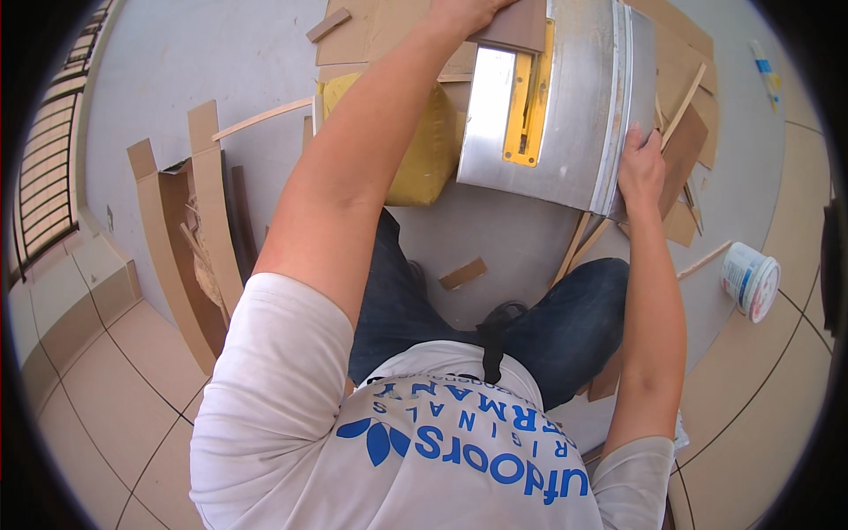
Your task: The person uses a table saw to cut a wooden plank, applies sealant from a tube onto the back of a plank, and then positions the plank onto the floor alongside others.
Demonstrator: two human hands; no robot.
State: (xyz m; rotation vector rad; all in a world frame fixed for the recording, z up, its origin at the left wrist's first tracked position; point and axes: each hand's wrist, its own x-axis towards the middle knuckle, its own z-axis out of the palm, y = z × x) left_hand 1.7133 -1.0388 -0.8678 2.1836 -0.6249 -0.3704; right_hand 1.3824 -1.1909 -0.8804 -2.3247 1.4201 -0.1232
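"What is the bare left grip [468,12] doing?"

"It is reaching to the top edge of the view and touching a flat, brown wooden board [517,28]. Its fingers are partly running out of sight, so I can't tell how far they are closing."

"Where is that board lying?"

"It is covering the far left corner of a silver metal tabletop [579,106], just over the end of a long, slotted yellow insert [521,146]."

"And the bare right grip [642,172]?"

"That one is curling around the tabletop's right edge, nearly closed on it, with some fingers hiding beyond the rim."

"What is surrounding them?"

"A bulky yellow form [420,163] is showing left of the tabletop, partly behind the left forearm. An open brown cardboard box [168,256] is lying farther left, holding scraps, and a round white plastic bucket [749,281] is sitting well apart on the right."
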